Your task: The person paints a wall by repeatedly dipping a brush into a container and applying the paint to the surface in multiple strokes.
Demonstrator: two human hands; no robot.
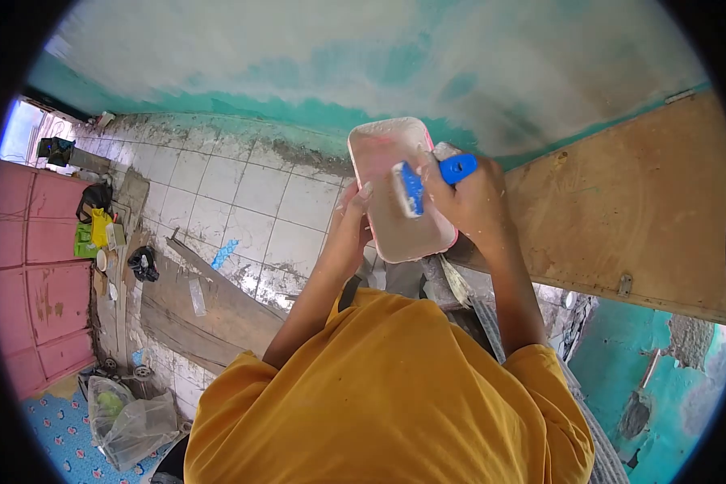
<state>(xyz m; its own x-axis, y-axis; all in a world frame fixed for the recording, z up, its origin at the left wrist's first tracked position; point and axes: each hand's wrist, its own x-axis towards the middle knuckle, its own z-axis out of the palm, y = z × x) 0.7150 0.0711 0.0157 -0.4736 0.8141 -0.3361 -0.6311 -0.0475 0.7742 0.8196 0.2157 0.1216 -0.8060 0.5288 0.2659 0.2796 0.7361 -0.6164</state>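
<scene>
My left hand [353,211] grips the near edge of a pink tray [395,194] coated in white plaster, holding it up in front of me. My right hand [468,198] is closed on the blue handle of a putty knife [431,177], its blade lying on the tray's white surface. Both hands are dusted with plaster. My yellow shirt [387,395] fills the lower middle of the view.
A wall [379,56] with white plaster over teal paint stands straight ahead. A wooden board [629,202] is at the right. Far below lie a dirty tiled floor [242,202], planks [210,306], a pink door [36,274], plastic bags [125,419] and clutter.
</scene>
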